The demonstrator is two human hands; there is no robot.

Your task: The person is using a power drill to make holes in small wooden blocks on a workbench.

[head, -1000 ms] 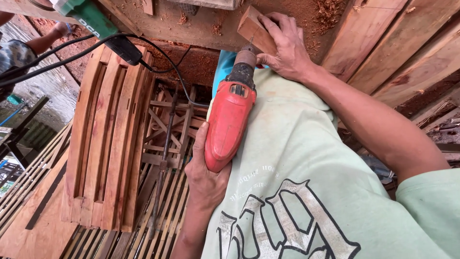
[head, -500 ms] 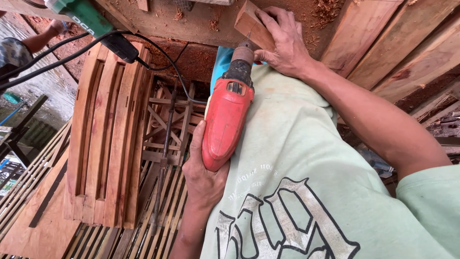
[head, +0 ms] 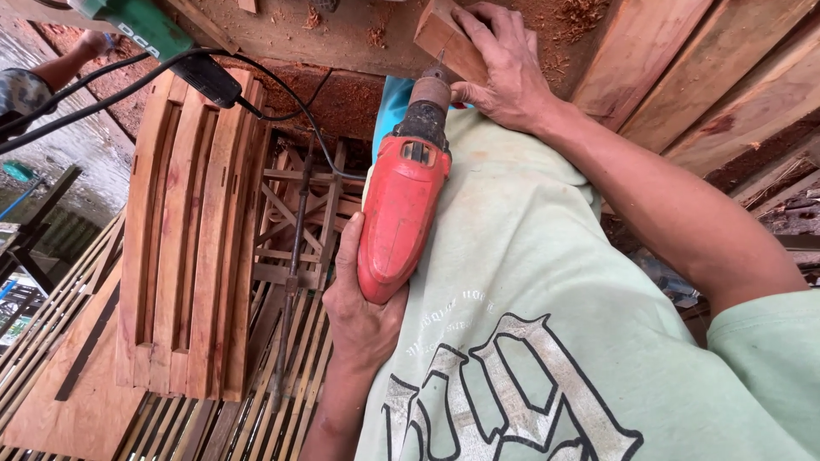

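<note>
Drill (head: pixel 401 213), red plastic body with a dark grey collar and a brownish metal chuck, is seen just left of frame centre, nose pointing up the frame. Its casing is scuffed and dusty, with a small vent slot near the collar. The rear of the body is cupped by the left hand (head: pixel 363 312), fingers wrapped round the underside and thumb laid along the left flank; the grip is closed on the tool. The chuck is pressed against a small wooden block (head: pixel 444 38) at the upper middle of the frame; the bit itself cannot be made out. The block, reddish-brown with a paler end face, is pinned down by the right hand (head: pixel 504 72), fingers curled over its top and side, closed firmly on it. Block and hand are set on a pale, sawdust-strewn counter (head: pixel 325 34) along the top edge. A pale green printed shirt (head: pixel 547 324) fills the lower right. At the left, a slatted reddish wooden panel (head: pixel 188 239) is stood upright, with lattice frames behind it. A green power tool (head: pixel 141 26) with a black cable (head: pixel 102 94) is seen at the upper left; another person's arm (head: pixel 68 60) shows at the far upper left.
</note>
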